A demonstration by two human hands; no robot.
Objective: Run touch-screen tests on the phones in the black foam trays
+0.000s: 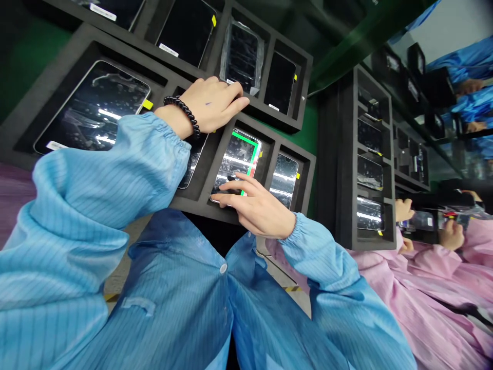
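Observation:
A smartphone (239, 150) with a lit screen, showing a green band along its top and right edge, lies in a compartment of the near black foam tray (206, 172). Over its lower part is my right hand (264, 208), fingers spread and fingertips at the glass. My left hand (210, 105), wearing a black beaded bracelet (183, 112), rests palm down by the border between the near and far trays, holding nothing visible. Its fingers reach out, with some tips hidden. Beneath that wrist a dark phone (192, 167) is mostly covered. Another phone (285, 174) lies in the rightmost compartment.
A large dark-screened device (96, 103) fills the near tray's left compartment. Behind is a far tray (298, 121) with several devices, one in a clear plastic bag (242, 56). Another phone tray (348, 216) stands to the right. Co-workers' hands (450, 235) and pink sleeves are farther right.

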